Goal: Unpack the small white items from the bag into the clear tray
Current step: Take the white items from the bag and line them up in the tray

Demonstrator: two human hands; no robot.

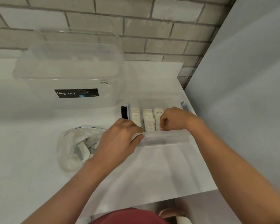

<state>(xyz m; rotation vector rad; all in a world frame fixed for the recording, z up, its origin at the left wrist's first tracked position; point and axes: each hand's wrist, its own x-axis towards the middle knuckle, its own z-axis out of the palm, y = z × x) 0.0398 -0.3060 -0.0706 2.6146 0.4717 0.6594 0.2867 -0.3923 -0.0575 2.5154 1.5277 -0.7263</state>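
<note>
— Where is the clear tray (166, 140)?

— On the counter (39, 167), close to its right edge and towards the far right corner. A black latch (124, 112) sits on its left end and a blue one (184, 105) on its right.

— And the small white items (148, 121)?

— Many already stand on edge inside the tray, packed in three rows that run from its near wall towards its far wall. More lie loose in the bag (66, 143), a clear zip bag slumped on the counter just left of the tray, nearer the front edge.

— What is the person's left hand (118, 141) doing?

— It grips the tray's near left corner. The fingers (136, 126) curl over the rim and the thumb lies along the outside of the near wall. The wrist crosses over the right side of the bag.

— The right hand (174, 118)?

— It is down in the tray at the near end of the right-hand row. Its fingers are curled tight, with thumb and forefinger pinching the top of the nearest item in that row.

— Anything else on the counter?

— A large clear storage box (68, 73) with a black Megabox label stands at the far edge against the brick wall (152, 29), left of the tray and beyond the bag. It is well apart from both hands.
</note>
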